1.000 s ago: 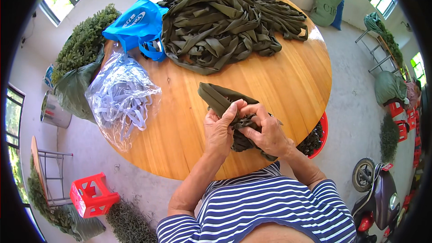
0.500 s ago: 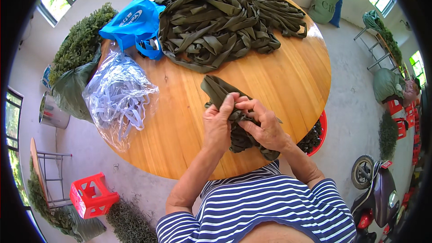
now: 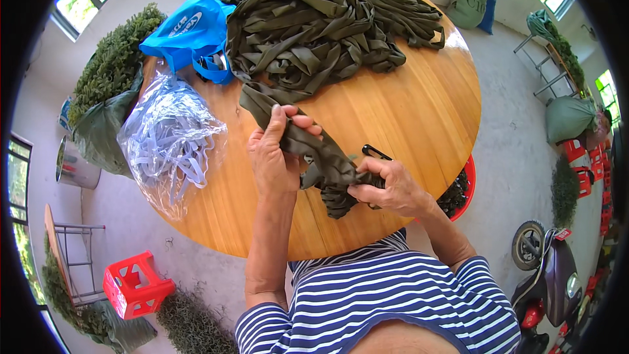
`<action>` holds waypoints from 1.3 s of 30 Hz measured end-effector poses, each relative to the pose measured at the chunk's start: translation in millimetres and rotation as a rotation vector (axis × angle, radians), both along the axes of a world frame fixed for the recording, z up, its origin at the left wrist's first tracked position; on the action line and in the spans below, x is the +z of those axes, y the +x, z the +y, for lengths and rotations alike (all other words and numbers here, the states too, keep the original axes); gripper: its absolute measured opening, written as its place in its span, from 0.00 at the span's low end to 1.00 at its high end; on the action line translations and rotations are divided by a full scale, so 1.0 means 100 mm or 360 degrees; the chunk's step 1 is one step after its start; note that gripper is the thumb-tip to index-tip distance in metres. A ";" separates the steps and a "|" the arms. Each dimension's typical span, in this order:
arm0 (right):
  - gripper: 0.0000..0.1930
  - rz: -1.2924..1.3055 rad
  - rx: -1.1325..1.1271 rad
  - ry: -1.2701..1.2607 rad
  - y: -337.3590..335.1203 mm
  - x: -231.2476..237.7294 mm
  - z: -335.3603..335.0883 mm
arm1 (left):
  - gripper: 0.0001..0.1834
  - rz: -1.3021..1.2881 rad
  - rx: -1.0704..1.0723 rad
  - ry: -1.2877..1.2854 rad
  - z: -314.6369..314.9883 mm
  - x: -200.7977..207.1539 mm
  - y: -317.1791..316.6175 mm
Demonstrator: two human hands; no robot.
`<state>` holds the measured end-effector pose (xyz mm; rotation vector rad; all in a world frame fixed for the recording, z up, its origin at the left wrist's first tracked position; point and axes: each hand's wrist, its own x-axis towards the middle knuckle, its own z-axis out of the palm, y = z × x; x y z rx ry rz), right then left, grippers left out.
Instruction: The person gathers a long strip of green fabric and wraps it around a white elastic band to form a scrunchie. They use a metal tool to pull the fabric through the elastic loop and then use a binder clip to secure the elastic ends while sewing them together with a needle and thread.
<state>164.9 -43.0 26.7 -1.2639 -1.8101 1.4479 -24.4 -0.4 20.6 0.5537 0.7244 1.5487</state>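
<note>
A clear bag (image 3: 171,147) of pale bands lies left on the counter (image 3: 419,101). The left hand (image 3: 275,157) and right hand (image 3: 392,187) hold a green strap (image 3: 314,151) above the counter, fingers closed on it.

Blue bag (image 3: 190,33), clear plastic bag (image 3: 171,144) – red stool (image 3: 134,284), scooter (image 3: 557,282)

Strap pile (image 3: 327,19) behind hands (image 3: 327,170); bags (image 3: 173,137) left.
</note>
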 end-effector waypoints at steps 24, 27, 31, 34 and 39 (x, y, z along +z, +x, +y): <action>0.16 -0.0781 0.0100 0.1974 0.35 -0.44 0.84 | 0.16 0.0167 -0.0455 -0.0308 -0.92 0.54 -0.39; 0.17 -0.0759 0.0054 0.1948 0.22 -0.44 0.82 | 0.16 0.0121 -0.0360 -0.0314 -0.81 0.52 -0.35; 0.24 -0.0861 0.0400 0.1619 -0.03 -0.23 0.55 | 0.15 -0.0161 -0.0217 -0.0239 -0.27 0.24 -0.26; 0.30 -0.0593 0.0673 0.1114 0.01 -0.05 0.44 | 0.15 -0.0239 -0.0246 -0.0152 -0.08 0.15 -0.18; 0.25 -0.0711 0.0677 0.1273 -0.14 0.14 0.15 | 0.15 -0.0270 -0.0181 -0.0090 -0.03 0.25 -0.02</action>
